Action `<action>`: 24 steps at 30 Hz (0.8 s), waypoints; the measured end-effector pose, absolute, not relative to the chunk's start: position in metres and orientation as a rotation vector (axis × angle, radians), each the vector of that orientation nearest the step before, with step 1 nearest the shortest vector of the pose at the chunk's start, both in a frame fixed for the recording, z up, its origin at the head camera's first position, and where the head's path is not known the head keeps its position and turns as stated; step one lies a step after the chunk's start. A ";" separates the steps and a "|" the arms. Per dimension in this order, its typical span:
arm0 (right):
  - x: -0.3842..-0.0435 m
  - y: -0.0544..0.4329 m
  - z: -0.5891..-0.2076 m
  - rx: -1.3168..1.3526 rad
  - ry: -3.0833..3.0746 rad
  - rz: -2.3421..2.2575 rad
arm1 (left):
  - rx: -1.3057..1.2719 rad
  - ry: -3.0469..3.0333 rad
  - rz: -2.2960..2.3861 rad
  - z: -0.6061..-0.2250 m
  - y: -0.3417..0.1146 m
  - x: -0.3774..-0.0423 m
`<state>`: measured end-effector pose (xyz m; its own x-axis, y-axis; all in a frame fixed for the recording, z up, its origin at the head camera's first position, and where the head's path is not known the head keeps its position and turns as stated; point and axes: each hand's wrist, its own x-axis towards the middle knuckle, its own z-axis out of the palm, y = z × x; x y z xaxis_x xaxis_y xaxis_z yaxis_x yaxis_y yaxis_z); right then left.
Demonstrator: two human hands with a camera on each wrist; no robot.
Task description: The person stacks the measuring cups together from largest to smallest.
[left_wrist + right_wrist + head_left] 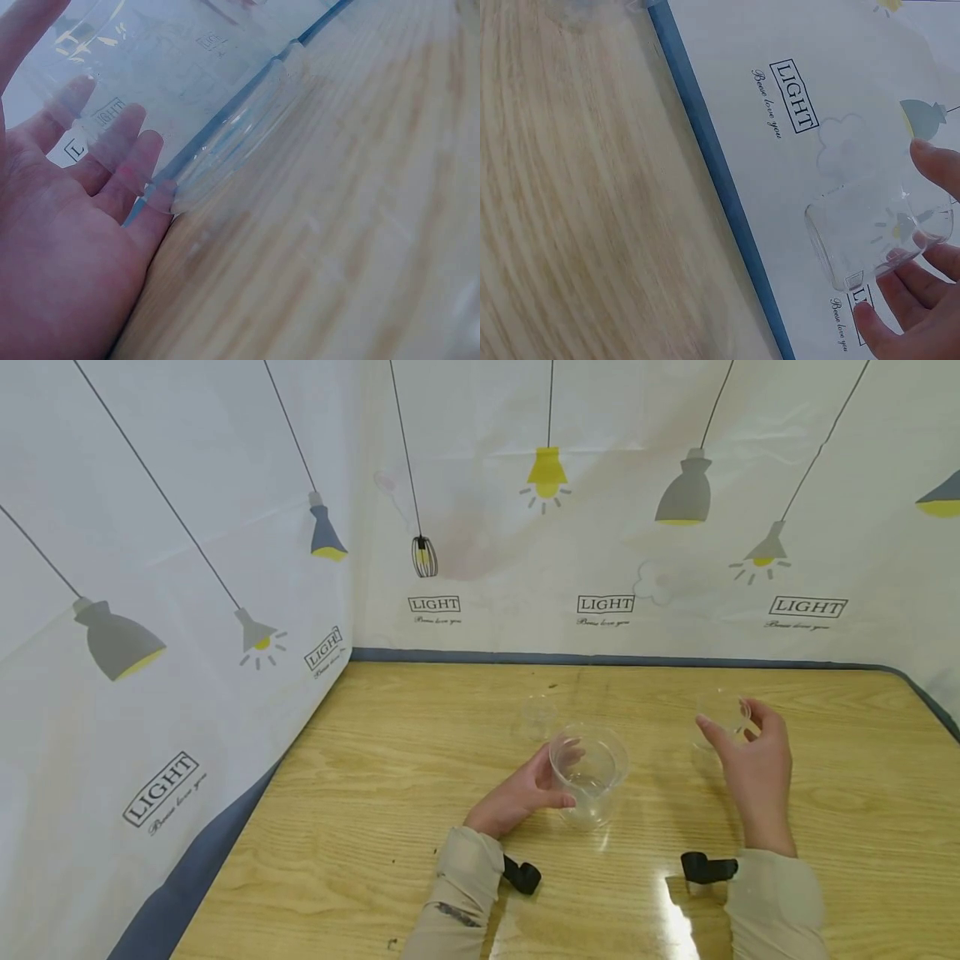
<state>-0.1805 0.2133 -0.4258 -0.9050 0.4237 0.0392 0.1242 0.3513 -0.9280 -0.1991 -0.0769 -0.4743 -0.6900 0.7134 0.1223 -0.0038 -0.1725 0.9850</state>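
The left hand [528, 789] is partly curled round a wide, clear, round cup [592, 777], thumb on the near side, while the right hand [757, 772] pinches a smaller clear cylindrical vessel [716, 714] between thumb and fingers. In the head view the left fingertips are faint behind the cup; the left wrist view shows four spread fingers [150, 154] through its transparent side. The right wrist view shows several right fingers along one side of the small vessel and the thumb opposite, where the head view gives mainly thumb and forefinger.

The wide cup lies between the hands, against the left palm, mouth up; the small vessel is well to its right, at the right fingertips. Whether either one touches the wood-grain tabletop [360, 827] cannot be told. Just beyond the cup stands a faint, small clear container [538, 717], near the left fingers. Behind the tabletop hangs a white cloth [495, 527] printed with lamps and "LIGHT".
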 end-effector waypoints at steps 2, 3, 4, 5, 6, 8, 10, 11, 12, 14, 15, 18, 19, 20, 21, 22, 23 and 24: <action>-0.181 0.213 -0.425 -0.482 -2.338 1.569 | 0.820 1.603 1.914 -0.474 -0.077 -0.199; -0.181 0.212 -0.425 -0.481 -2.335 1.571 | 0.822 1.602 1.915 -0.474 -0.077 -0.199; -0.181 0.212 -0.424 -0.479 -2.331 1.575 | 0.823 1.603 1.915 -0.474 -0.077 -0.199; -0.181 0.212 -0.424 -0.479 -2.328 1.576 | 0.823 1.604 1.914 -0.474 -0.077 -0.199; -0.181 0.212 -0.424 -0.480 -2.326 1.577 | 0.823 1.605 1.914 -0.473 -0.077 -0.199; -0.181 0.212 -0.423 -0.488 -2.318 1.582 | 0.822 1.607 1.915 -0.473 -0.077 -0.199; -0.182 0.211 -0.423 -0.509 -2.319 1.566 | 0.820 1.609 1.914 -0.473 -0.077 -0.199; -0.182 0.211 -0.423 -0.512 -2.316 1.565 | 0.820 1.610 1.914 -0.472 -0.077 -0.198; -0.181 0.210 -0.422 -0.515 -2.311 1.569 | 0.819 1.611 1.913 -0.472 -0.077 -0.198; -0.180 0.209 -0.420 -0.512 -2.311 1.567 | 0.815 1.612 1.910 -0.472 -0.077 -0.198; -0.180 0.209 -0.420 -0.505 -2.314 1.567 | 0.815 1.612 1.909 -0.472 -0.077 -0.198; -0.178 0.208 -0.416 -0.457 -2.309 1.590 | 0.814 1.608 1.909 -0.472 -0.078 -0.198; -0.178 0.207 -0.414 -0.445 -2.311 1.587 | 0.815 1.607 1.910 -0.472 -0.078 -0.198; -0.177 0.207 -0.413 -0.439 -2.312 1.586 | 0.817 1.607 1.910 -0.472 -0.077 -0.198; -0.177 0.207 -0.412 -0.432 -2.311 1.585 | 0.817 1.604 1.912 -0.472 -0.077 -0.198; -0.177 0.206 -0.411 -0.429 -2.308 1.584 | 0.817 1.602 1.913 -0.472 -0.077 -0.198; -0.176 0.206 -0.410 -0.430 -2.306 1.581 | 0.815 1.601 1.914 -0.472 -0.077 -0.198; -0.176 0.206 -0.409 -0.431 -2.304 1.578 | 0.814 1.600 1.915 -0.472 -0.077 -0.198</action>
<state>-0.1764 0.2055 -0.4093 -0.9051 0.4162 0.0871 0.0692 0.3463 -0.9356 -0.1982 -0.0771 -0.4721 -0.6900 0.7135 0.1217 -0.0071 -0.1747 0.9846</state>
